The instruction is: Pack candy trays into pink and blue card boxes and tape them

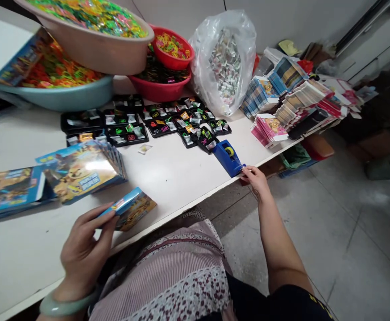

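White tabletop (173,171) backs the held blue illustrated box (135,210).

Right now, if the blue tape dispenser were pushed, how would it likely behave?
The blue tape dispenser is probably stiff, given its solid-looking body. Standing on the smooth-looking white table, it seems likelier to slide than roll. It sits by the front edge, so a push that way might tip it off.
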Available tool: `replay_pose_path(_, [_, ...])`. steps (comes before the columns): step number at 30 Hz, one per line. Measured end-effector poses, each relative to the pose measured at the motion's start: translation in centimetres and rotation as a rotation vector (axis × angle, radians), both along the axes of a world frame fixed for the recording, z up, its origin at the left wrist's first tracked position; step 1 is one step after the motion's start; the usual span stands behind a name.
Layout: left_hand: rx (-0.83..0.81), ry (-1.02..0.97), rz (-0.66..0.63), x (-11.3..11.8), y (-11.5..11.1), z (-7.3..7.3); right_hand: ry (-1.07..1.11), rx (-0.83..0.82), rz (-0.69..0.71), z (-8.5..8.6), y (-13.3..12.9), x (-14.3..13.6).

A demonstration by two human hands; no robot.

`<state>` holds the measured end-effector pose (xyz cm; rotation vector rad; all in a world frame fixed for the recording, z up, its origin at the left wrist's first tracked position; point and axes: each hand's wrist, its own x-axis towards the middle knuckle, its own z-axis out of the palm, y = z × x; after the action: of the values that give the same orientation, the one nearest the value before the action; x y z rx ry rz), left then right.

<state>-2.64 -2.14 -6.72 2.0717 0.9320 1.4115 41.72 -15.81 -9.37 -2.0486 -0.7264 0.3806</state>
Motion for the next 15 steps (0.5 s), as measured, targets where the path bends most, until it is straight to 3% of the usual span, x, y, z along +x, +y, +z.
replay_pose_path(5, [-0.007, 0.041, -0.026, -0.3, 0.2, -0.2, -0.096, -0.06, -0.016, 1.0, -0.6, 0.2])
replay_pose_path(8, [0.019, 0.065, -0.056, -0.2, 0.0, -0.3, -0.067, -0.085, 0.079, 2.7, -0.9, -2.3])
replay_pose_path(13, [0.046, 0.175, -0.088, 0.9, -1.2, 0.6, 0.424, 0.101, 0.678, 5.8, 1.8, -13.9])
replay_pose_path(15, [0.052, 0.243, -0.113, 1.2, -1.5, 1.0, 0.618, 0.19, 0.793, 6.8, 3.5, -19.0])
